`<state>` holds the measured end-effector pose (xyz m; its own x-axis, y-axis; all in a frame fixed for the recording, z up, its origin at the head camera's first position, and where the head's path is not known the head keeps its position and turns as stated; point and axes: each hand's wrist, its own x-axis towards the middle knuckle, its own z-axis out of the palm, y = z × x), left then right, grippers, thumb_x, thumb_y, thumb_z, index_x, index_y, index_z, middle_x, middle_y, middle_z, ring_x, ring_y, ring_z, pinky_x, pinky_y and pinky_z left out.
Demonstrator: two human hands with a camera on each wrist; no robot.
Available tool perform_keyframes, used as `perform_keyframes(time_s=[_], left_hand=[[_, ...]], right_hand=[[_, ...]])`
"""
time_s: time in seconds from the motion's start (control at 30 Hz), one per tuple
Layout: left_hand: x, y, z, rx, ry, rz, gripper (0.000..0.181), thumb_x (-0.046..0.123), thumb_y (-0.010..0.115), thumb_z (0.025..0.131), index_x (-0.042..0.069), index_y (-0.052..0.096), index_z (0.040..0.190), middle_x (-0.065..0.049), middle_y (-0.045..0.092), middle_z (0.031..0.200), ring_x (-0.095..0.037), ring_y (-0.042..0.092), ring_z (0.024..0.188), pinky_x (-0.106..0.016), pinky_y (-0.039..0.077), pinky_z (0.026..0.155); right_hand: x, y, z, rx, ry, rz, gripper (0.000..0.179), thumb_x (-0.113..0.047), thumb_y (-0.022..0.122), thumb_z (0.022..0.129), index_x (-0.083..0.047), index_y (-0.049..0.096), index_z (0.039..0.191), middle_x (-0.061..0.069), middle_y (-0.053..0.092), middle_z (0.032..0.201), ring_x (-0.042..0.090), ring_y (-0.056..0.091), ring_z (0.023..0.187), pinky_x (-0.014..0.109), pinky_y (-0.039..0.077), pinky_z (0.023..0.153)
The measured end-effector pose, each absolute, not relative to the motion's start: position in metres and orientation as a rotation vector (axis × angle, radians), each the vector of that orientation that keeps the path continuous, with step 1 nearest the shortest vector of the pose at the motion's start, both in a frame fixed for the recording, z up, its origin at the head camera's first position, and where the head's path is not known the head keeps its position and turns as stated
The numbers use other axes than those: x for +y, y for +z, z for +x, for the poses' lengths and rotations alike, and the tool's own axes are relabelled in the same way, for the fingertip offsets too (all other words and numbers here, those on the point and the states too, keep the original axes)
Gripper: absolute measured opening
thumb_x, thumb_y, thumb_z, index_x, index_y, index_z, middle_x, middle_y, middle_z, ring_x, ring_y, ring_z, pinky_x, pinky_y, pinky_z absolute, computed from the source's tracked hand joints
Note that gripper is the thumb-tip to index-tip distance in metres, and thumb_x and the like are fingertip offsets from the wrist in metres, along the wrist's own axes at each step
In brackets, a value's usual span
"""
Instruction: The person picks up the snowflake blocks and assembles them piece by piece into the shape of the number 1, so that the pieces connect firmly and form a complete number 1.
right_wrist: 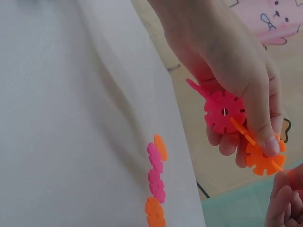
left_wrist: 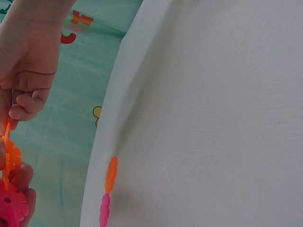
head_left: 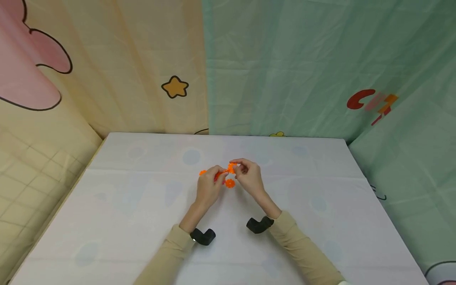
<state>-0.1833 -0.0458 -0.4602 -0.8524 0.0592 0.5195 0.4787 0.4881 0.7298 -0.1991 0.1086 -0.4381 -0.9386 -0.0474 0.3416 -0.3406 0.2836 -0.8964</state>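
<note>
My left hand [head_left: 208, 186] pinches a chain of interlocking notched plastic discs. In the right wrist view an orange disc [right_wrist: 257, 163] is under its thumb, and a pink disc [right_wrist: 218, 120] hangs by the curled fingers, joined on by another orange one set edge-on. Facing it, my right hand [head_left: 251, 179] holds an orange disc [head_left: 232, 168] by its edge between thumb and fingers. The two hands meet at these orange pieces, raised over the table. Just below them, a loose orange disc [head_left: 230, 183] lies on the tabletop.
More notched discs lie on the white table [head_left: 135, 221] beneath the hands, among them pink discs [right_wrist: 155, 184] and an orange disc [right_wrist: 155, 213]. Another orange disc [head_left: 202, 172] shows left of the left hand. Printed curtains [head_left: 285, 71] stand behind the table.
</note>
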Motion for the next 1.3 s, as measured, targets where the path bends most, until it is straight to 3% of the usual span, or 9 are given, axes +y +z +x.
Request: perform_keyframes(time_s=[0.1,0.3,0.47,0.63,0.7,0.8,1.07,1.2,1.3], left_hand=[[-0.047,-0.46,-0.184,-2.31,-1.347,-0.438,0.005,0.001,0.074,0.094,-0.002,0.07,0.091,-0.004,0.06,0.07,-0.016,0.055,0.056,-0.024,0.043,0.053],[-0.049,-0.461,-0.185,-2.333,-1.374,-0.444,0.007,0.003,0.075,0.094,-0.003,0.071,0.093,-0.003,0.061,0.071,-0.015,0.055,0.058,-0.023,0.044,0.054],[-0.052,-0.461,-0.184,-2.39,-1.387,-0.45,0.01,0.007,0.075,0.095,-0.002,0.071,0.097,-0.006,0.065,0.075,-0.015,0.053,0.06,-0.024,0.043,0.056],[-0.056,-0.461,-0.182,-2.443,-1.394,-0.443,0.012,0.008,0.076,0.095,-0.001,0.071,0.101,-0.009,0.071,0.08,-0.017,0.059,0.064,-0.025,0.048,0.06],[-0.058,-0.461,-0.182,-2.455,-1.385,-0.441,0.013,0.009,0.076,0.095,0.0,0.071,0.102,-0.009,0.072,0.083,-0.018,0.061,0.065,-0.026,0.049,0.06],[-0.06,-0.461,-0.182,-2.468,-1.386,-0.434,0.016,0.01,0.076,0.095,0.0,0.071,0.106,-0.01,0.074,0.09,-0.019,0.063,0.067,-0.027,0.051,0.062],[-0.065,-0.463,-0.179,-2.478,-1.352,-0.433,0.025,0.015,0.077,0.095,0.003,0.07,0.116,-0.009,0.075,0.099,-0.02,0.06,0.069,-0.031,0.048,0.063],[-0.066,-0.464,-0.179,-2.46,-1.223,-0.475,0.031,0.014,0.082,0.09,0.002,0.071,0.117,-0.011,0.074,0.109,-0.028,0.069,0.085,-0.04,0.055,0.071],[-0.067,-0.466,-0.179,-2.44,-1.141,-0.496,0.032,0.012,0.084,0.088,0.002,0.071,0.115,-0.012,0.074,0.11,-0.031,0.071,0.097,-0.046,0.057,0.078]], right_hand=[[0.107,-0.438,-0.2,-2.313,1.744,0.338,0.018,0.009,0.062,0.093,0.007,0.076,0.105,0.006,0.057,0.066,0.041,0.064,0.06,0.02,0.036,0.047],[0.112,-0.439,-0.202,-2.33,1.787,0.348,0.018,0.007,0.064,0.095,0.008,0.075,0.109,0.021,0.063,0.073,0.012,0.059,0.056,0.02,0.04,0.05],[0.117,-0.443,-0.204,-2.402,1.832,0.369,0.019,0.003,0.064,0.098,0.008,0.074,0.113,0.024,0.064,0.078,0.035,0.063,0.062,0.022,0.049,0.057],[0.122,-0.445,-0.204,-2.466,1.87,0.378,0.023,-0.003,0.06,0.103,0.007,0.072,0.12,0.015,0.07,0.088,0.051,0.062,0.074,0.029,0.054,0.063],[0.122,-0.445,-0.204,-2.48,1.883,0.384,0.024,-0.004,0.059,0.104,0.007,0.071,0.122,0.012,0.07,0.091,0.051,0.062,0.076,0.034,0.057,0.065],[0.123,-0.445,-0.205,-2.485,1.92,0.385,0.025,-0.002,0.058,0.104,0.008,0.069,0.124,0.018,0.068,0.092,0.051,0.062,0.078,0.038,0.058,0.068],[0.121,-0.446,-0.205,-2.463,2.012,0.326,0.024,0.002,0.061,0.1,0.01,0.067,0.122,0.024,0.067,0.091,0.036,0.062,0.071,0.025,0.053,0.066],[0.117,-0.445,-0.203,-2.444,2.013,0.327,0.022,0.002,0.062,0.1,0.011,0.067,0.119,0.021,0.067,0.087,0.04,0.061,0.071,0.025,0.052,0.064],[0.113,-0.443,-0.202,-2.456,2.004,0.332,0.022,0.003,0.061,0.1,0.013,0.066,0.119,0.022,0.067,0.087,0.032,0.06,0.066,0.025,0.052,0.063]])
